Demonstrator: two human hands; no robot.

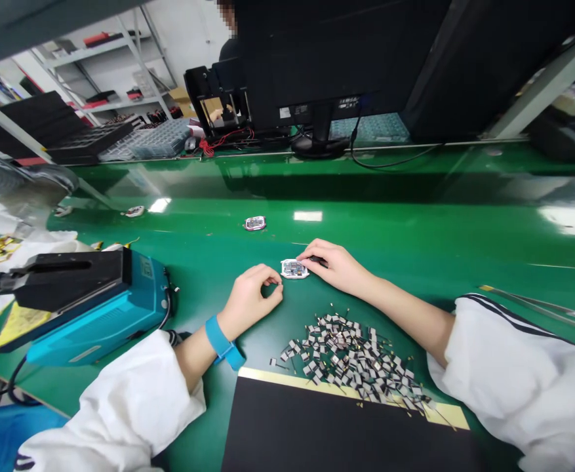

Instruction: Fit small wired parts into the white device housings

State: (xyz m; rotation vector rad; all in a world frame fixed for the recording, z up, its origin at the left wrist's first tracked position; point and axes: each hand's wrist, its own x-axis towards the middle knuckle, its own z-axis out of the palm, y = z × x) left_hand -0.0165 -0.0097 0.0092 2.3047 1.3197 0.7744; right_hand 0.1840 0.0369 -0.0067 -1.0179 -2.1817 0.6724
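Observation:
A small white device housing with a circuit board inside (294,269) lies on the green bench mat, between my hands. My right hand (334,262) is closed, its fingertips at the housing's upper right edge. A dark slim object (319,261) shows under its fingers; its kind is hard to make out. Just left of the housing, my left hand (255,295) is pinched, thumb against fingers, with a blue wrist strap (224,342) on the wrist. Whatever sits in that pinch is too small to name. Nearer me lies a pile of small grey parts with short black leads (349,354).
A second housing (255,223) lies farther back, another (134,211) to its left. On the left stands a blue-and-black bench machine (100,301). A black sheet with a yellow edge (346,429) lies in front. Tweezers (543,305) are at right, a monitor (336,59) behind.

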